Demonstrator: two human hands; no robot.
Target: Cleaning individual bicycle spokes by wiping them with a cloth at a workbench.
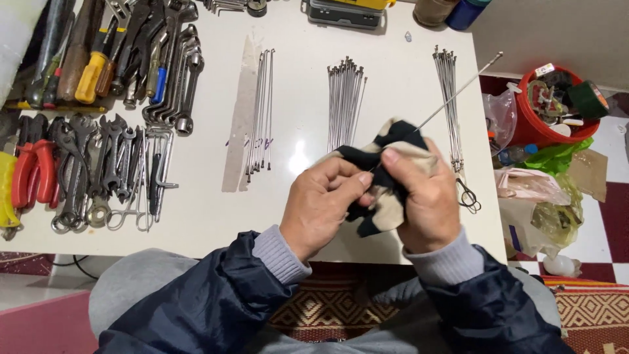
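Right hand (429, 206): closed around a black-and-cream cloth (386, 187), thumb pressed on top; left hand (324, 203): fingers curled, fingertips pinching the same cloth from its left side; single metal spoke (452, 95): one end buried in the cloth between the hands, the rest slanting up and away to the right past the right hand; bundle of spokes (449, 108): just beyond the right hand, on the white table (209, 210); second bundle (345, 98): straight ahead of the hands; third, thinner row (261, 111): ahead of the left hand; wrenches and pliers (98, 170): well to the left of the left hand; red bucket (524, 124): off the table, right of the right hand.
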